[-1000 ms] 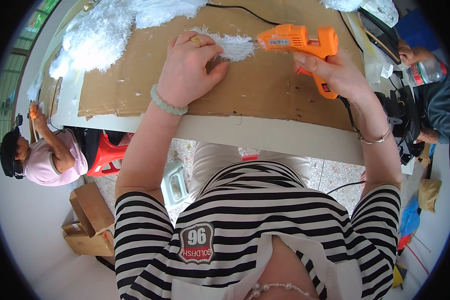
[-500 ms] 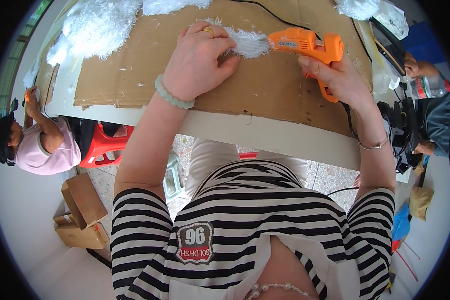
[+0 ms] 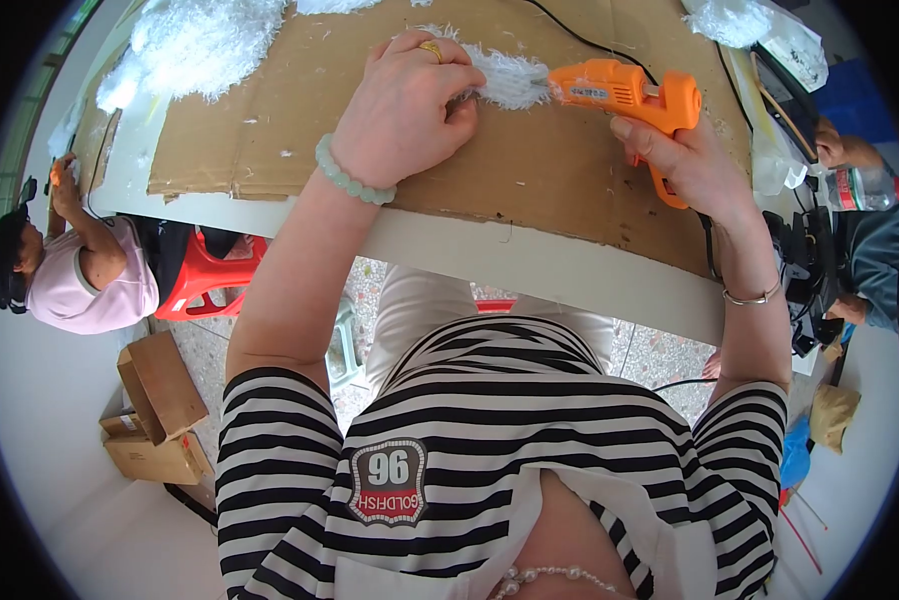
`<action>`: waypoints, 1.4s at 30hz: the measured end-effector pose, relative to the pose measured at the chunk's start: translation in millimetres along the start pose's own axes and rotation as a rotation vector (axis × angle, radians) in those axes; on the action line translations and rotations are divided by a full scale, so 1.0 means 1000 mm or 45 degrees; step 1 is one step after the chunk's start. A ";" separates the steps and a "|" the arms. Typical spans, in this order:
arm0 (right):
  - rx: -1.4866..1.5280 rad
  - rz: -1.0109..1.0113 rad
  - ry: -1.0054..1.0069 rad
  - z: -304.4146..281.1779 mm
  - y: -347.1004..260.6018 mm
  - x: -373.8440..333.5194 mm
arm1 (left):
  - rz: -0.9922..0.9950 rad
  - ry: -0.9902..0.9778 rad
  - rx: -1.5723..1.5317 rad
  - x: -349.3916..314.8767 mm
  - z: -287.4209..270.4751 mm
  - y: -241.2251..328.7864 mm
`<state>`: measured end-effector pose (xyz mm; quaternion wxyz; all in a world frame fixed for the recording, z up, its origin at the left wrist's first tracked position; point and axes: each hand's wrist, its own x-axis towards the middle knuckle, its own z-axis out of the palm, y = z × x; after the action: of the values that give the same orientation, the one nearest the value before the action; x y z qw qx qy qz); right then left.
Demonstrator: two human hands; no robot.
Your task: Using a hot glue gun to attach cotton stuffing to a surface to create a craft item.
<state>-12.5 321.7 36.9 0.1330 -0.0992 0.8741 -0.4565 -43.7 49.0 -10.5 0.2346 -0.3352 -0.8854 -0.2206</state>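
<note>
A white fringed, fuzzy strip [image 3: 518,82] lies on the brown cardboard sheet [image 3: 300,150]. My left hand [image 3: 410,105] bends over its left end, with thumb and fingers closed on it; that end is partly hidden beneath the fingers. In my right hand [image 3: 685,170] is an orange hot glue gun [image 3: 625,92], gripped by its handle. Its nozzle points left and meets the strip's right end, as far as I can see; whether glue is coming out does not show.
A large heap of white fringe [image 3: 200,50] sits at the far left, and a smaller tuft [image 3: 730,20] at the far right. A black cord [image 3: 580,42] crosses behind the glue gun. One person [image 3: 90,265] sits at left; another's hand [image 3: 832,142] is at right, near a bottle [image 3: 855,188].
My left hand, the strip and the glue gun have shifted slightly to the right. Both hands keep their hold.
</note>
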 end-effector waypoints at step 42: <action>0.094 -0.102 -0.075 0.015 -0.015 0.011 | -0.100 0.069 -0.130 -0.001 -0.001 -0.004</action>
<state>-16.8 298.3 39.7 0.1438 -0.1425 0.8477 -0.4903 -45.8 45.2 -10.8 0.2324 -0.3057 -0.8787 -0.2836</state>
